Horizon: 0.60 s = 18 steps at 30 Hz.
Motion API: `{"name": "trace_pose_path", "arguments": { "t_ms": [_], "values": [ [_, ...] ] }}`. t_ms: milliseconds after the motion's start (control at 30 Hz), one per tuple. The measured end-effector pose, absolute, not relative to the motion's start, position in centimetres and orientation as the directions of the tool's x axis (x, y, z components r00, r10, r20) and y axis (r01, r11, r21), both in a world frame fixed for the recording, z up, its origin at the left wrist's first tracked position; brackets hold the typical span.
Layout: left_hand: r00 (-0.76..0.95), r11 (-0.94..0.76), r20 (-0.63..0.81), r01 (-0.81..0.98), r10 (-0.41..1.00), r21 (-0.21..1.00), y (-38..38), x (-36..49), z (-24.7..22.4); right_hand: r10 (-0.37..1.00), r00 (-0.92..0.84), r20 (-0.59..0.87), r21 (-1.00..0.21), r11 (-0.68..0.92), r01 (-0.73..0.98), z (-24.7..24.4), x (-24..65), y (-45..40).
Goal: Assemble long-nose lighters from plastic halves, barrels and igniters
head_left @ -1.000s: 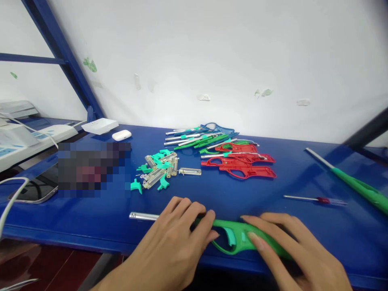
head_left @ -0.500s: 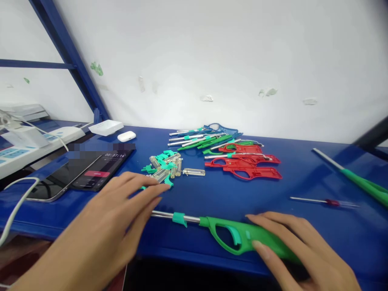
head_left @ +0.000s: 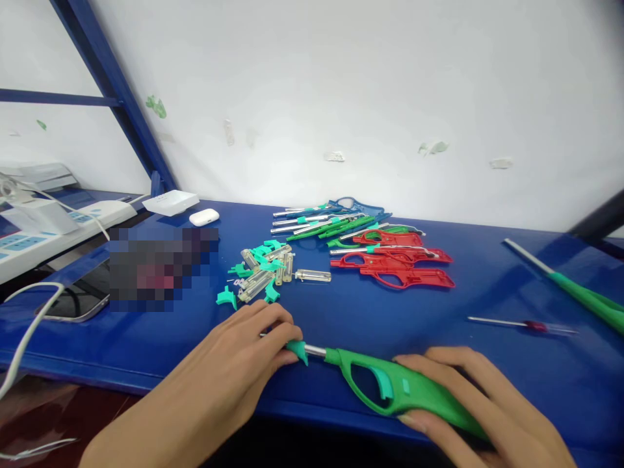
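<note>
"Where's the green lighter (head_left: 429,390)?"

"Near front edge of surface (head_left: 390,318): R hand (head_left: 492,396) grips its body, L hand (head_left: 209,377) pinches teal clip (head_left: 299,351) on its tube (head_left: 316,351). Best hold tube & body in line, w/ light pressure."

"Hidden?"

"Far tube, mostly, by L hand; butt end, by R hand."

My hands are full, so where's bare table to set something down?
One patch lies between the red shells and the held green lighter, another behind the screwdriver, toward the wall. It's crowded around the teal triggers and clear tubes.
</note>
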<state>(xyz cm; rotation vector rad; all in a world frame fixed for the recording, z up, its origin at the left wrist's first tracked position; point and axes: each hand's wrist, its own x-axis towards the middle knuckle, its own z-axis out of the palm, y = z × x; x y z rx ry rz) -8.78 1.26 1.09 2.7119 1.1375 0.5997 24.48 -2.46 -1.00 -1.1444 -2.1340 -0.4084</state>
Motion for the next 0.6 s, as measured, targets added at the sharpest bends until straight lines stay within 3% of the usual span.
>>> {"name": "trace_pose_path", "arguments": {
  "t_ms": [300,467,600],
  "values": [
    [0.622,-0.645,0.2,0.661,0.757,0.384,-0.4,-6.7,1.7,0.621,-0.403,0.673,-0.046,0.578,0.814,-0.9,24.3,-2.6],
    [0.6,-0.622,0.215,0.634,0.771,0.461,-0.3,-5.7,1.7,0.662,-0.442,0.605,-0.029,0.574,0.819,-1.7,24.9,-2.9],
    [0.608,-0.638,0.239,0.61,0.757,0.47,-0.2,-5.6,1.3,0.685,-0.387,0.618,-0.089,0.549,0.831,-1.9,24.6,-3.4]
  ]
}}
